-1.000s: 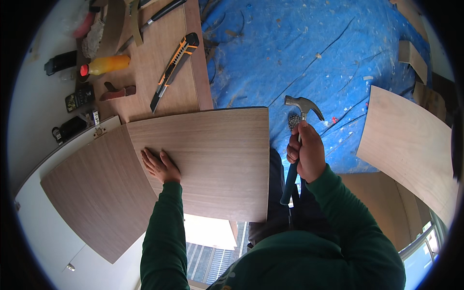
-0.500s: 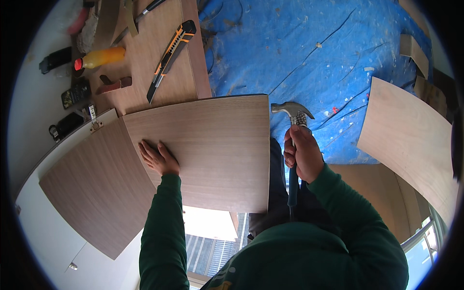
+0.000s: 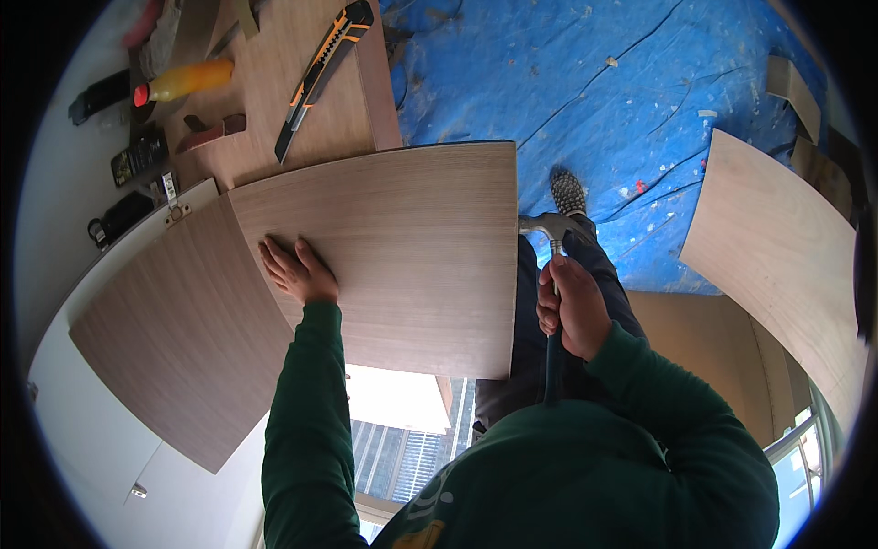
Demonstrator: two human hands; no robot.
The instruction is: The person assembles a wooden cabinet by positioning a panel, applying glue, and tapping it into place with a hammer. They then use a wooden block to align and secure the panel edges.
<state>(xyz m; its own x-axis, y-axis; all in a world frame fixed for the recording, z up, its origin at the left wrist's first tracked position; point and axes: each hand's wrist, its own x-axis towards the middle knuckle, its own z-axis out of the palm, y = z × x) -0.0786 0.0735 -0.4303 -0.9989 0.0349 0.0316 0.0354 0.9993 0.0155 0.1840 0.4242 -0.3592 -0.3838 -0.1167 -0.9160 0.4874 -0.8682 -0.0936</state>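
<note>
Spreading its fingers, the left hand [image 3: 305, 274] lay flat on a wood-grain panel [image 3: 402, 256] before the person's torso. The right hand [image 3: 576, 306] gripped a claw hammer [image 3: 551, 225] by its handle, head at the panel's right edge; contact was unclear. The panel seemed stiff and smooth, probably best held by opposite edges; the hammer, likely head-heavy, by its handle.

There are two hands, one left hand [image 3: 302, 274] and one right hand [image 3: 578, 306], and one hammer [image 3: 549, 225]. I count two brown wood-grain panels [image 3: 393, 247] and one large pale board [image 3: 777, 265]. There is one utility knife [image 3: 325, 78], one orange bottle [image 3: 190, 80], one blue sheet [image 3: 512, 82] and one visible shoe [image 3: 568, 189]. Near the dim left rim, the dark objects [image 3: 139, 157] are probably three.
</note>
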